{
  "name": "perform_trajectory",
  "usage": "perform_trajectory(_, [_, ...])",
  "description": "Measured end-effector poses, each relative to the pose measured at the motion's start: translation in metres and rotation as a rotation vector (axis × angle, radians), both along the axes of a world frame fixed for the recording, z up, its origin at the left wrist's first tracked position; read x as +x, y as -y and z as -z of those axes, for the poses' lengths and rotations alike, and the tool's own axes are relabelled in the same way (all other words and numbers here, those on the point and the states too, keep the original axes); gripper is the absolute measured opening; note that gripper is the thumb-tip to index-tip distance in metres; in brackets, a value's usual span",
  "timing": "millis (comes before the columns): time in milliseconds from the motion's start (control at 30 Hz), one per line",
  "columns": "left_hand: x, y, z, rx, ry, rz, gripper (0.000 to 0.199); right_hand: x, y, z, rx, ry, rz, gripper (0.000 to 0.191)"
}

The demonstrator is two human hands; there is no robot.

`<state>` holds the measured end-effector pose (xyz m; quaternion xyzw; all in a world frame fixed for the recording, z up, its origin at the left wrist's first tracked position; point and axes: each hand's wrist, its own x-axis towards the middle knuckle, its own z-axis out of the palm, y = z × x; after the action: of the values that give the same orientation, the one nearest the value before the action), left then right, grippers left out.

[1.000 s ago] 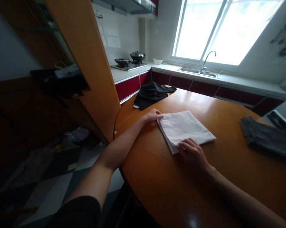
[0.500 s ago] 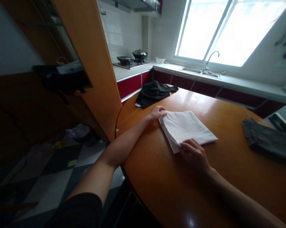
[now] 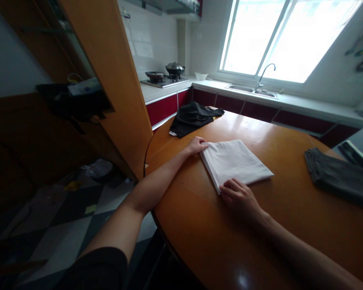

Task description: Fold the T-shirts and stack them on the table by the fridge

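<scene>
A folded white cloth (image 3: 234, 161) lies flat on the round wooden table (image 3: 260, 233). My left hand (image 3: 196, 145) reaches across the table's left edge and pinches the cloth's far left corner. My right hand (image 3: 240, 199) sits at the cloth's near corner, fingers curled onto its edge. Both forearms rest low over the tabletop.
A crumpled black garment (image 3: 192, 117) lies at the table's far left edge. A folded grey garment (image 3: 335, 175) lies at the right. A tall wooden partition (image 3: 115, 80) stands left of the table. Behind are a counter with a stove (image 3: 165, 78) and a sink (image 3: 254, 90).
My right hand has slid slightly left along the cloth's near edge, and the corner now lies flatter. My left hand keeps its hold at the far corner.
</scene>
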<state>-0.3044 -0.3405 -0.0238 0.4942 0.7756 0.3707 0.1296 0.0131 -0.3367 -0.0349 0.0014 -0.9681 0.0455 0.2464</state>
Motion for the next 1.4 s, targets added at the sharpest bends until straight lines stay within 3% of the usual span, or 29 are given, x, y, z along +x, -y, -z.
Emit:
perform_trajectory(167, [0.023, 0.005, -0.005, 0.053, -0.168, -0.035, 0.042, 0.002, 0.000, -0.005, -0.010, 0.046, -0.034, 0.017])
perform_trajectory(300, [0.051, 0.007, -0.006, 0.095, -0.433, 0.106, 0.045, -0.001, -0.013, -0.001, -0.126, -0.134, 0.111, 0.028])
perform_trajectory(400, [0.063, 0.005, 0.001, -0.075, -0.476, 0.205, 0.054, -0.005, -0.023, 0.011, -0.094, -0.077, 0.262, 0.045])
perform_trajectory(500, [0.062, 0.004, 0.006, -0.247, -0.462, 0.235, 0.063, -0.005, -0.025, 0.024, -0.077, 0.122, 0.300, 0.059])
perform_trajectory(633, [0.058, 0.005, 0.008, -0.281, -0.492, 0.226, 0.064, -0.004, -0.030, 0.023, -0.138, 0.216, 0.305, 0.062])
perform_trajectory(767, [0.059, 0.005, 0.007, -0.273, -0.511, 0.224, 0.064, -0.025, -0.064, -0.003, -0.210, 0.136, 0.391, 0.058])
perform_trajectory(933, [0.059, 0.004, 0.006, -0.299, -0.557, 0.221, 0.063, -0.080, -0.129, -0.025, -0.209, 0.167, 0.532, 0.063])
perform_trajectory(1133, [0.051, 0.000, 0.010, -0.327, -0.648, 0.214, 0.064, -0.111, -0.164, -0.011, -0.280, 0.358, 0.514, 0.067])
perform_trajectory(1400, [0.044, -0.002, 0.012, -0.347, -0.676, 0.205, 0.064, -0.101, -0.194, -0.005, -0.329, 0.336, 0.572, 0.071])
